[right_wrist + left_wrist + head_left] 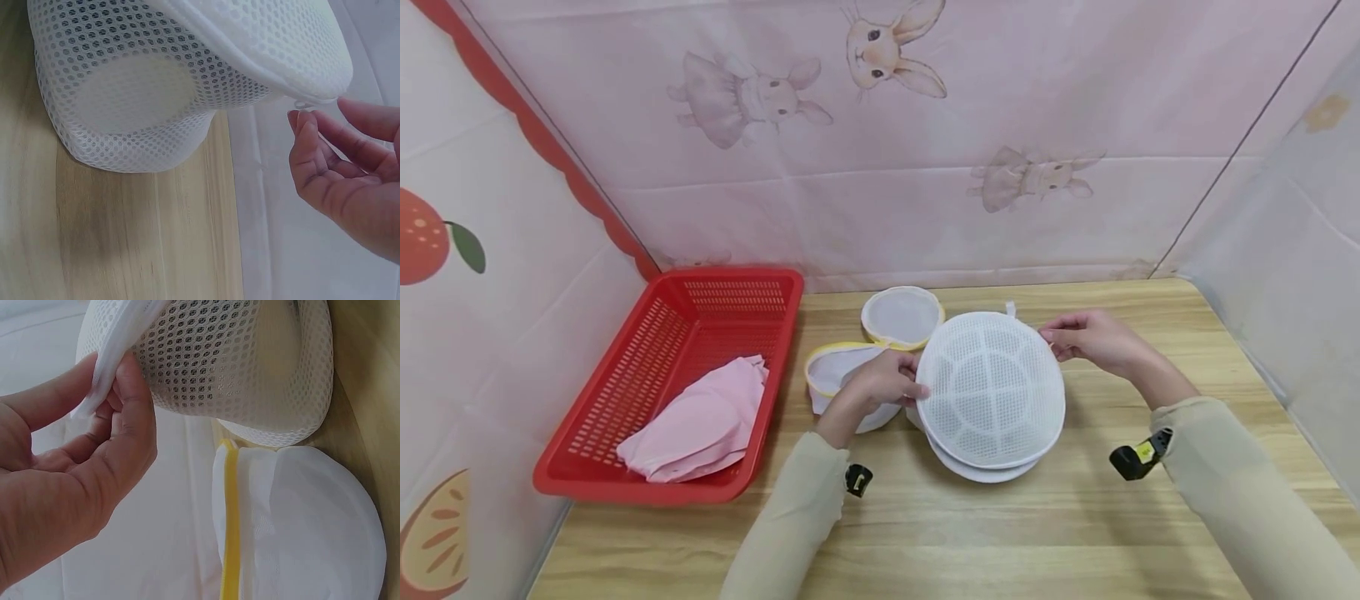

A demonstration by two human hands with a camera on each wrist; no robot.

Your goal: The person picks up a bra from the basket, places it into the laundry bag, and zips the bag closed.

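Pink rabbit-print cloth [895, 133] hangs behind a wood-grain surface [887, 542]. At the left of the surface sits a red basket [640, 493] with slotted sides; pink fabric [700, 425] lies folded in its near half, a corner resting up toward the right wall. Just right of the basket, a yellow-edged white bag [831, 367] lies beside a round white piece [904, 315] edged in the same yellow, the two touching.

Right of these, over the middle of the surface, is a white mesh bag [992, 392] between the two hands. It is round, with a smooth pale rim and crossing seams on its top face. From both wrists the mesh shows open holes along the side, and a pale round patch shows through it.

With the left hand [880, 382], thumb and curled fingers pinch the rim firmly, no gap left in the grip. On the opposite side, the right hand [1097, 343] has a looser, nearly closed grip at the edge, thumb against the rim; whether the fingertips hold the small zip pull [303, 105] itself is hard to make out. Both forearms reach in from the near side in cream sleeves [790, 517].
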